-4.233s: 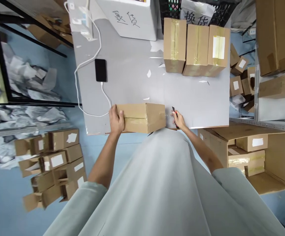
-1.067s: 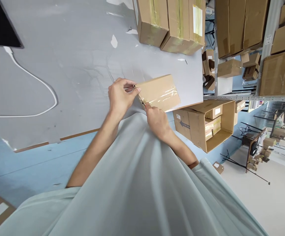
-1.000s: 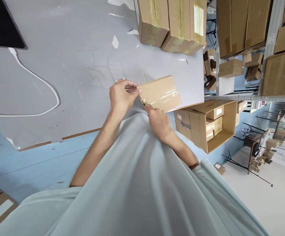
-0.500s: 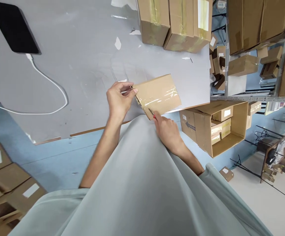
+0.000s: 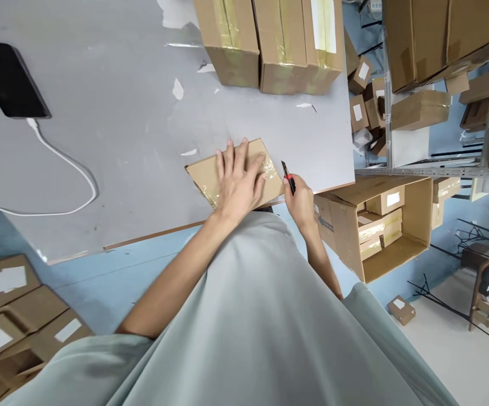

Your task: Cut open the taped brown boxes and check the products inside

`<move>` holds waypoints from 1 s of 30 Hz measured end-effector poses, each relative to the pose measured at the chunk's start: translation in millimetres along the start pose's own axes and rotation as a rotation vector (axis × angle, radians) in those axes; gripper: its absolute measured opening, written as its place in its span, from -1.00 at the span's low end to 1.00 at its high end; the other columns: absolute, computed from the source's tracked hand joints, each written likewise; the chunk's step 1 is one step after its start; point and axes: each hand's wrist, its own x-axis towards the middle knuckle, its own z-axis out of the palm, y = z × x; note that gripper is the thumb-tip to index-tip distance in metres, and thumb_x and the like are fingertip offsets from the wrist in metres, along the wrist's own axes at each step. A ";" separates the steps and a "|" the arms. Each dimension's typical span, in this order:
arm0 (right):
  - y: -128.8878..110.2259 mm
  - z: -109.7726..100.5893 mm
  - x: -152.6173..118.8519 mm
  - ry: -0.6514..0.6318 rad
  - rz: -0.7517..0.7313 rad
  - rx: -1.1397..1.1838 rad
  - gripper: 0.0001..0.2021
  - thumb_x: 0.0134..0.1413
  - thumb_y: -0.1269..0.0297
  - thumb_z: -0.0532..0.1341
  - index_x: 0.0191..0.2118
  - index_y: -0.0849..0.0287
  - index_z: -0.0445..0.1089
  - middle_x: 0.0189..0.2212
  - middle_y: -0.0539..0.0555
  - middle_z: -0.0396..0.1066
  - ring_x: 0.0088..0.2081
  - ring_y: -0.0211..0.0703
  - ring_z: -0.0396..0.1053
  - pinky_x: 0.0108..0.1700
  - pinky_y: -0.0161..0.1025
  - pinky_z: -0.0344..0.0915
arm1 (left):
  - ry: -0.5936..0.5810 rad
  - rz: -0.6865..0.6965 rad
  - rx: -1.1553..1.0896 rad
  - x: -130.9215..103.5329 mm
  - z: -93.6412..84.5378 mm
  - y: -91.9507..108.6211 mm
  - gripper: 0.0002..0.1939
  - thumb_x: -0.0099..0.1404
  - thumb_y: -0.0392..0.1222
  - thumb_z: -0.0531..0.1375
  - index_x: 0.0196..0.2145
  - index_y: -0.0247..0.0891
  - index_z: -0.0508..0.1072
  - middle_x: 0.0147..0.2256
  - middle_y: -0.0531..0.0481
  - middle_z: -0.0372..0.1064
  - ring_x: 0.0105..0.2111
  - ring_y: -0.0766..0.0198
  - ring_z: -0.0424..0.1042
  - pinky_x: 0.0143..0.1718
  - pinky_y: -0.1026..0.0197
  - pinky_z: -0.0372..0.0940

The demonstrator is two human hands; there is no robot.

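Three taped boxes [image 5: 281,53] stand side by side on the grey worktop [image 5: 134,135], beyond a smaller carton [image 5: 204,172] near its front edge. The left hand [image 5: 239,183] presses flat on that carton, fingers spread. Just beside it, the right hand [image 5: 300,197] grips a red-and-black cutter [image 5: 289,179], blade pointing away from the body.

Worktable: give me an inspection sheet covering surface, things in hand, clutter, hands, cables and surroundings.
Surface: grey table, scuffed
Things: taped cardboard box under left hand; red-and-black cutter in right hand, blade showing
Clutter: white scraps; three taped boxes in a row; phone
Hands: left spread on the box; right closed around the cutter
Cables: white cable plugged into phone, curving left
Surroundings: open carton holding smaller boxes, right; labelled boxes, lower left
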 end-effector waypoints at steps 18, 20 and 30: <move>-24.8 -10.1 -13.5 -0.100 -0.086 -0.054 -0.58 0.73 0.20 0.06 0.47 0.08 0.42 0.17 0.23 0.61 0.13 0.07 0.66 0.17 -0.12 0.56 | -0.075 0.007 0.021 -3.1 -3.4 -22.2 -0.49 0.67 0.19 0.13 0.41 0.04 0.53 0.65 -0.04 0.12 0.68 -0.14 0.00 0.70 -0.42 -0.25; -34.7 -13.1 -9.8 -0.154 -0.053 -0.100 -0.57 0.73 0.22 0.05 0.49 0.11 0.40 0.18 0.24 0.60 0.14 0.06 0.65 0.19 -0.12 0.54 | -0.067 -0.014 -0.017 -2.5 -3.8 -20.8 -0.51 0.66 0.21 0.15 0.37 0.05 0.56 0.64 0.01 0.14 0.68 -0.12 0.01 0.72 -0.39 -0.27; -62.6 -21.7 -9.8 -0.257 0.065 -0.229 -0.53 0.74 0.28 0.01 0.55 0.16 0.34 0.23 0.28 0.59 0.17 0.07 0.63 0.23 -0.08 0.51 | -0.062 -0.100 -0.185 -0.4 -7.0 -13.5 -0.48 0.55 0.36 0.21 0.27 0.11 0.59 0.60 0.10 0.24 0.69 -0.15 -0.02 0.74 -0.36 -0.35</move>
